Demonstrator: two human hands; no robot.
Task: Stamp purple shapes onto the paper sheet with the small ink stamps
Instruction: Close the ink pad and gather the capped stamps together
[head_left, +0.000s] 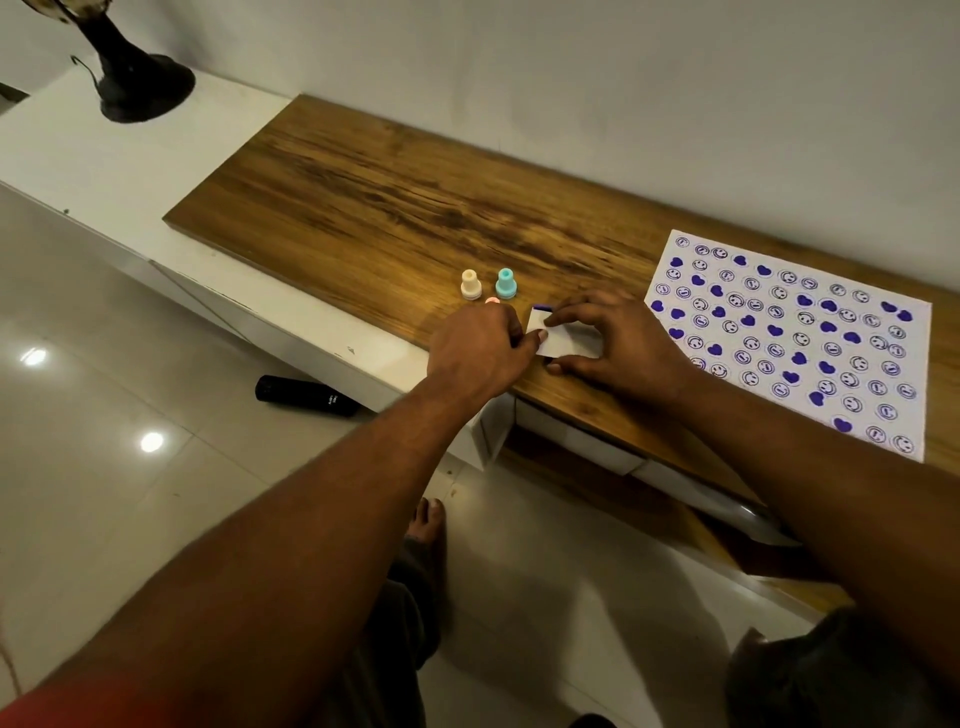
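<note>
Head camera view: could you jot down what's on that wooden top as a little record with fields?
surface: wooden top
paper sheet: at right, covered in purple hearts and smiley faces
cream stamp: upright, untouched
teal stamp: upright, beside the cream one
pink stamp: mostly hidden behind left hand
left hand: touching the small white box
right hand: holding small white box

Home room, glossy tiled floor (104, 395), low wooden console (374, 197)

no readable words or numbers anywhere, paper sheet (795, 338) right of the right hand's fingers (571, 312) bearing only purple smiley and heart marks, black cylinder (306, 396) on the floor below the left hand (478, 353) with small white lettering too blurred to read
</note>
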